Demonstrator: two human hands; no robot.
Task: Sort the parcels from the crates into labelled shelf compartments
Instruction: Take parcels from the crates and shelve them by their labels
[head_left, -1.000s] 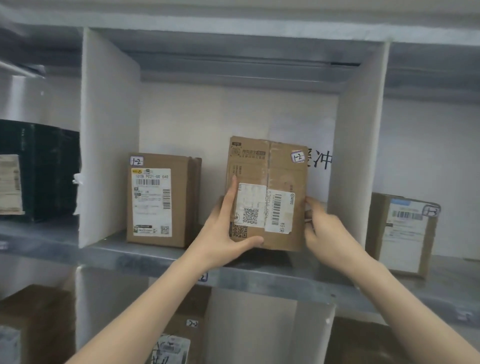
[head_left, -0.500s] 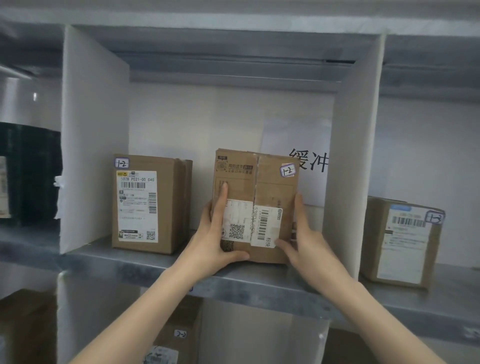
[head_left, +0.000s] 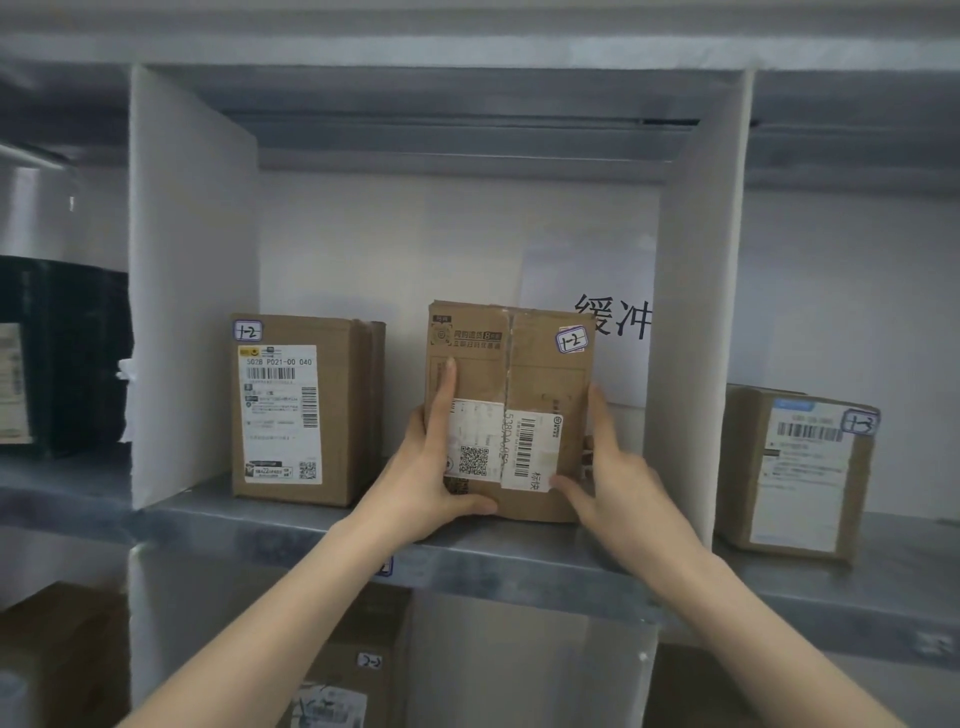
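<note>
The parcel (head_left: 511, 364) stands upright in the middle compartment of the upper shelf (head_left: 291, 525). Its base seems to be down on the board near the front edge, but the hands hide part of the lower edge, so I cannot tell whether it is fully seated. Its sticker (head_left: 571, 340) reads 1-2, the same mark as on the second parcel (head_left: 296, 410), which stands apart to its left in the same bay.

The left hand (head_left: 421, 488) clasps the parcel's left side, thumb hooked along the bottom front and forefinger laid up the face. The right hand (head_left: 613, 478) clasps the right side, thumb at the lower front corner and fingers up the flank, close to the right divider (head_left: 722, 312).

This looks like the placing step, nearly finished. As I judge it, the next move calls for letting go with both hands and drawing them straight back — perhaps after a small push inward — without dragging the box off the edge or knocking the divider.
</note>
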